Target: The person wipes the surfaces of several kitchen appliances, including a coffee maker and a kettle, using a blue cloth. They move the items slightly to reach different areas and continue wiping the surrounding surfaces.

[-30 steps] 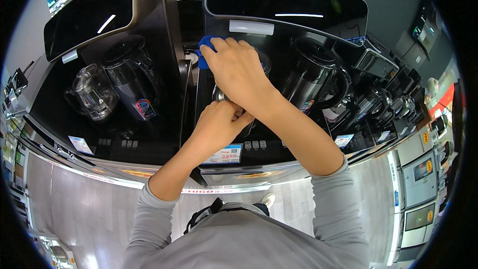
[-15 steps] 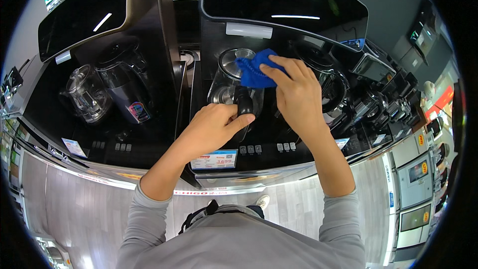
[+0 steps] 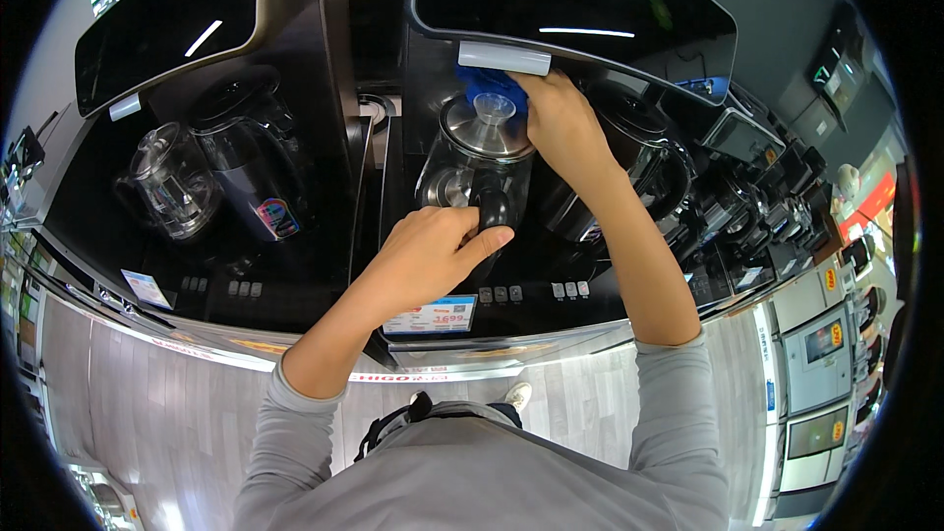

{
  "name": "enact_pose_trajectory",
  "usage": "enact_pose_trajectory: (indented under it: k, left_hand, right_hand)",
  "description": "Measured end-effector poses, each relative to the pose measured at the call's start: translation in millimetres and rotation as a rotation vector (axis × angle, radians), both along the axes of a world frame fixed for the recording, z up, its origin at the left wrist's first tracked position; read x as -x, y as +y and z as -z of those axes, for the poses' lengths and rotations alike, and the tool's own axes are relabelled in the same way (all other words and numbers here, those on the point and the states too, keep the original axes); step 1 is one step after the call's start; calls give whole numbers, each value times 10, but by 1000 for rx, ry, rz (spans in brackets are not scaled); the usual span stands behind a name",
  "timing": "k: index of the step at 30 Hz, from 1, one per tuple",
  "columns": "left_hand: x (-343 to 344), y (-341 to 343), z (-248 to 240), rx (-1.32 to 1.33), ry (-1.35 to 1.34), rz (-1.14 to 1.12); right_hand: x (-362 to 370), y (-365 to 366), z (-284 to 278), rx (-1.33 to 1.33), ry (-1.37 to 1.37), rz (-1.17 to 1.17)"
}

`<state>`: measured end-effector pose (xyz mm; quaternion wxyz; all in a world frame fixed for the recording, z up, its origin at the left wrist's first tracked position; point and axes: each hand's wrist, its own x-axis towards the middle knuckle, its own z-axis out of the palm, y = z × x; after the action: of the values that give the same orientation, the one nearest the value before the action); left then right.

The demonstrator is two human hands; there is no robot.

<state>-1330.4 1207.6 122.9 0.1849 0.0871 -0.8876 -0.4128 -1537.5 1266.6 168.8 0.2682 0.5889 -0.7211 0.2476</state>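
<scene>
The black handle of a glass kettle [image 3: 479, 169] is gripped by the left hand [image 3: 433, 254], fingers curled around it, forearm bent inward. A blue cloth [image 3: 489, 87] is pressed behind the kettle's steel lid by the outstretched right hand [image 3: 556, 123], near the black surface's [image 3: 295, 275] rear edge.

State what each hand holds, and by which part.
The left hand grips the glass kettle by its black handle. The right hand holds a bunched blue cloth behind the lid.
</scene>
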Motion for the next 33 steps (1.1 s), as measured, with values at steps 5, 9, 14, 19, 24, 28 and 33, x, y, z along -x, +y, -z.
enact_pose_trajectory:
  k: [5, 9, 14, 19, 24, 28, 33]
  left_hand:
    - [-17, 7, -48, 37, -71, -22]
    - [10, -1, -30, 33, -80, -7]
    - [8, -11, -23, 0, -56, 4]
    - [1, -5, -23, 30, -68, -15]
    - [-1, -10, 18, 55, -31, -27]
    - [-39, 20, -50, 32, -80, -7]
    - [-45, 27, -36, 43, -50, -16]
  right_hand:
    - [61, -14, -39, -34, -306, -193]
    - [164, -45, 25, 29, -333, -299]
    - [203, -99, 38, 74, -246, -384]
    - [178, -44, 52, 100, -58, -246]
    - [-85, 190, -83, 77, 224, -33]
    - [-231, 327, -103, 70, 275, 4]
    - [-415, 415, -114, 55, 283, 86]
